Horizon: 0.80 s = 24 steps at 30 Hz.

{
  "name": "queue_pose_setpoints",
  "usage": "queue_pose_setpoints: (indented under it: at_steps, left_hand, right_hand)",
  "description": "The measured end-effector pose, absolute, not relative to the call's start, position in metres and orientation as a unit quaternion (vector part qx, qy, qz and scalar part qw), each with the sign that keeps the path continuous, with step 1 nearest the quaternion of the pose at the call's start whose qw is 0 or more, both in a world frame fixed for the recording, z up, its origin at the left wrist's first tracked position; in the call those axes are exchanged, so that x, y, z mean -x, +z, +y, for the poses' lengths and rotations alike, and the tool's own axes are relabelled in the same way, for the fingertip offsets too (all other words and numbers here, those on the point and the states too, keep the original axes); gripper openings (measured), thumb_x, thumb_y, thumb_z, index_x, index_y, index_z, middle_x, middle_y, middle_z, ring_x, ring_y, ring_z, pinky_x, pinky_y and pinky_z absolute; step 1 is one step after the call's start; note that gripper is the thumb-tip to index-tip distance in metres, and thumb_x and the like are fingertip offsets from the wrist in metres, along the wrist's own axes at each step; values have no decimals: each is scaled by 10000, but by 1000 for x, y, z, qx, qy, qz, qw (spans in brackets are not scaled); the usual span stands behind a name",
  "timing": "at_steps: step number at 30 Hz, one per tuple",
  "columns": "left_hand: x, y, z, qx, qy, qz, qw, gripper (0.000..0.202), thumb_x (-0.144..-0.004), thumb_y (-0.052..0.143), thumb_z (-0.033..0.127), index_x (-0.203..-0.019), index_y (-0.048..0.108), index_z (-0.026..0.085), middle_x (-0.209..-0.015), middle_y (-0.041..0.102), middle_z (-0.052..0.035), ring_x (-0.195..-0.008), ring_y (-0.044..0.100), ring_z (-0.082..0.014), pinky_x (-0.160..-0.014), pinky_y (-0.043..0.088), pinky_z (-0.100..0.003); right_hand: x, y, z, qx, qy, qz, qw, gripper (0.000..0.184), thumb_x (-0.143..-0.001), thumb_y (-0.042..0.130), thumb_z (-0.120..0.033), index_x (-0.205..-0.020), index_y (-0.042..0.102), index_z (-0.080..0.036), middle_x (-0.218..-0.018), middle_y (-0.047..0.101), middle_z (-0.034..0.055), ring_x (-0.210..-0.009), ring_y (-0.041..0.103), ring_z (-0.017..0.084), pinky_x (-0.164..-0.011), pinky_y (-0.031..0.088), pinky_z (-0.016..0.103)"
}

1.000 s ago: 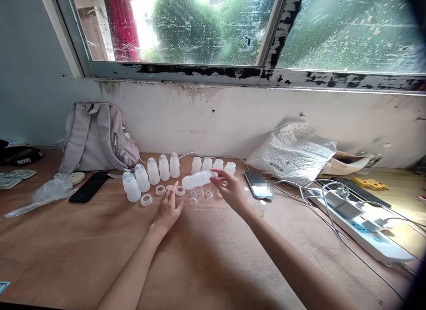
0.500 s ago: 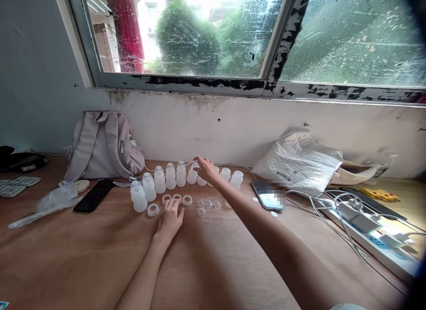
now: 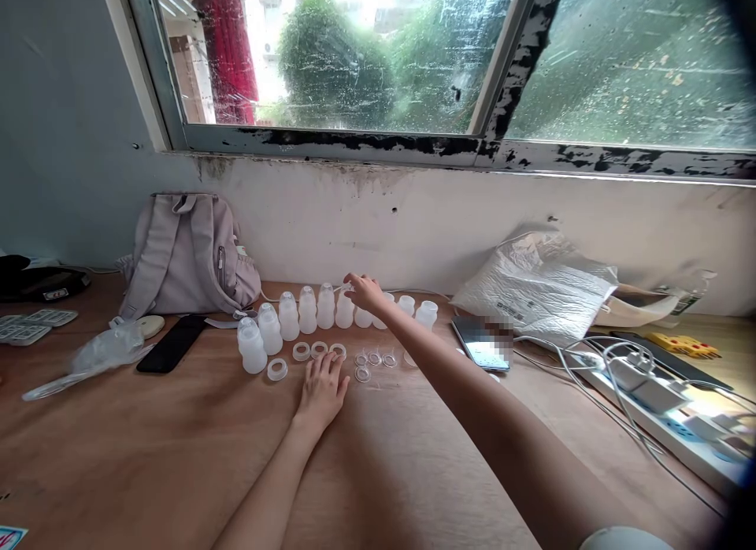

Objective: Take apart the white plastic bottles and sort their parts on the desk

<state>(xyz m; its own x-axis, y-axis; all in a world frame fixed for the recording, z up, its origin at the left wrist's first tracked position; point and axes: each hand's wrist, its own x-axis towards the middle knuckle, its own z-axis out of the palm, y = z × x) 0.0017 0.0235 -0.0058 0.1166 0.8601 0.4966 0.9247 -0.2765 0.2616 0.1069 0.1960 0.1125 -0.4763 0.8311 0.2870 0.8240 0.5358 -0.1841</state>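
Observation:
A row of frosted white baby bottles [image 3: 288, 317] stands along the back of the table. Those on the left carry clear domed tops, while the right ones show open necks. My right hand [image 3: 366, 292] reaches to the top of a bottle [image 3: 345, 310] near the row's middle, its fingers bent together; whatever they pinch is too small to make out. Several white rings [image 3: 277, 369] lie in front of the bottles. My left hand [image 3: 322, 388] rests palm down, fingers stretched, with the tips at the rightmost white ring [image 3: 339, 350]. Small clear teat-like pieces [image 3: 362, 373] lie right of it.
A grey-pink backpack [image 3: 189, 254], a black phone [image 3: 172, 344] and a plastic bag [image 3: 106, 351] are on the left. On the right are a lit phone [image 3: 481, 345], a silver padded bag [image 3: 537, 286], and a power strip [image 3: 655, 400] with tangled cables. The wall and window stand behind.
My left hand has slid right along the white rings, from the middle ones to the rightmost. My right hand stays at the same bottle's top. The view has shifted slightly.

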Motion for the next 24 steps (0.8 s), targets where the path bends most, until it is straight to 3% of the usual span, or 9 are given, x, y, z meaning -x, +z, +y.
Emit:
queue_pose_setpoints:
  at_steps: [8, 16, 24]
  left_hand:
    - [0, -15, 27, 742, -272, -610, 58, 407, -812, 420, 294, -1204, 412, 183, -1223, 478, -115, -1151, 375, -280, -922, 307, -507]
    - [-1, -11, 26, 735, -235, -634, 52, 404, -821, 391, 306, -1212, 410, 205, -1235, 476, -67, -1169, 349, -242, -968, 272, -457]
    - [-1, -9, 26, 742, -263, -613, 58, 369, -795, 433, 253, -1157, 448, 184, -1136, 515, -90, -1097, 403, -243, -938, 304, -439]
  right_hand:
    - [-107, 109, 199, 473, 10, -862, 183, 234, -792, 478, -182, -1022, 452, -208, -848, 617, 69, -982, 456, 237, -745, 298, 333]
    - [-107, 105, 203, 465, 21, -861, 205, 232, -787, 494, -187, -1016, 469, -212, -830, 626, 62, -960, 477, 245, -742, 324, 350]
    - [-122, 103, 191, 442, 17, -856, 269, 308, -764, 534, -232, -1066, 473, -221, -999, 600, 77, -967, 478, 247, -761, 349, 359]
